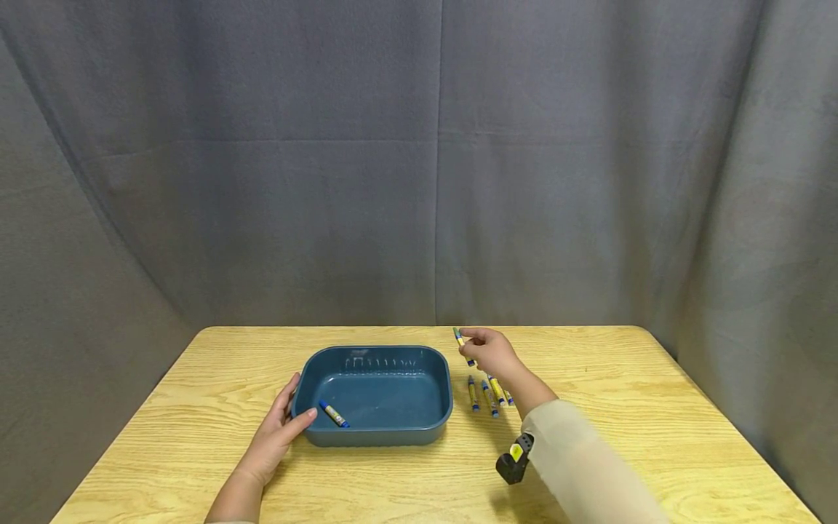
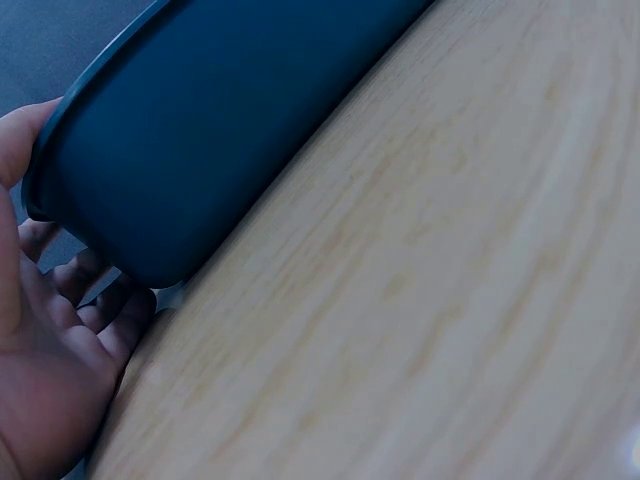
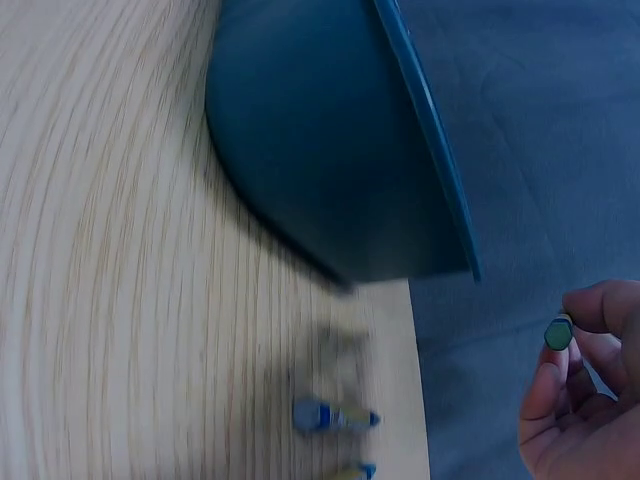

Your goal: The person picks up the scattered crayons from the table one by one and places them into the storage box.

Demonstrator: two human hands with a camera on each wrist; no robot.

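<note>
My left hand (image 1: 270, 439) grips the left end of a dark blue plastic basin (image 1: 376, 437), thumb over the rim and fingers along the outer wall. Inside the basin, near its front left corner, lies a blue crayon (image 1: 335, 415). Just beyond the basin's right end, my right hand (image 1: 492, 354) pinches a green crayon (image 1: 460, 338) with a yellow and blue wrapper between thumb and fingers. The right wrist view shows the round green end of this crayon (image 3: 558, 335) clear of the table. Below that hand, several more crayons (image 1: 489, 398) lie side by side on the tabletop.
The light wooden table (image 1: 164, 437) carries the basin and crayons. Grey curtains (image 1: 327, 218) hang behind the table and at both sides. A black device with a yellow mark (image 1: 513, 460) is strapped at the right wrist, by the beige sleeve (image 1: 585, 462).
</note>
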